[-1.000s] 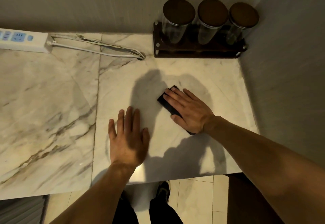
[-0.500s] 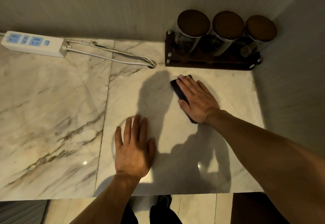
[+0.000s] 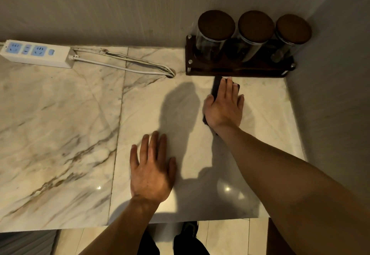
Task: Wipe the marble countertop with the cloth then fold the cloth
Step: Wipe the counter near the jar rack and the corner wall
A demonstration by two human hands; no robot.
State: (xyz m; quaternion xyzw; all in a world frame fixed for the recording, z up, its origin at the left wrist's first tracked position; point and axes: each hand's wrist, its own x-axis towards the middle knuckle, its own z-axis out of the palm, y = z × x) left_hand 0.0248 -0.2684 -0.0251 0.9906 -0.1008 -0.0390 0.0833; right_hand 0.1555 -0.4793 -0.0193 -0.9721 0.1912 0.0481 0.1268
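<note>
Cloth [image 3: 216, 86] — pinned flat under right hand [image 3: 225, 107].

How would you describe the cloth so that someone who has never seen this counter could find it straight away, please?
Start at the wooden rack with three lidded jars in the far right corner of the marble countertop. Just in front of it, the right hand lies flat on the cloth. It is the only dark, soft thing on the pale stone, showing past the fingertips and beside the thumb.

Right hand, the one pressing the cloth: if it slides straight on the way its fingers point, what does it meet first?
Probably the dark wooden jar rack: the right hand and cloth already sit just short of its front edge.
</note>
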